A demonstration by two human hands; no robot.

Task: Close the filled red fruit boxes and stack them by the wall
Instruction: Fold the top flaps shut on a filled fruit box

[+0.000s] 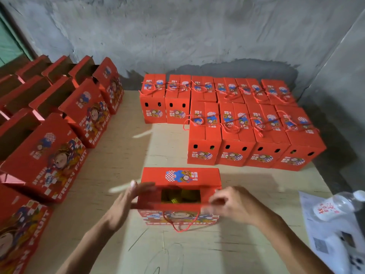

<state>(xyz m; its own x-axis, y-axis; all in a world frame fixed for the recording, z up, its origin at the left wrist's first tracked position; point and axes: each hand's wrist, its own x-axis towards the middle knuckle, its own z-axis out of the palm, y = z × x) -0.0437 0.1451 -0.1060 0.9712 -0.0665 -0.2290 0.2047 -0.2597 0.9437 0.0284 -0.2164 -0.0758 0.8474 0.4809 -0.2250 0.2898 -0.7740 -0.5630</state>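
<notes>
A red fruit box (180,176) stands in front of me on the cardboard-covered floor, its top partly open so dark fruit shows inside. Its red rope handle hangs down the near side. My left hand (123,204) lies flat with straight fingers against the box's left end flap. My right hand (231,204) has its fingers curled at the box's right top edge, blurred, seemingly pinching the flap. Two rows of closed red boxes (237,123) with rope handles stand by the grey wall behind it.
Several open red boxes (49,155) line the left side in rows. A clear plastic water bottle (335,206) lies on printed papers (331,240) at the right. Bare cardboard floor (122,147) runs between the left rows and the closed boxes.
</notes>
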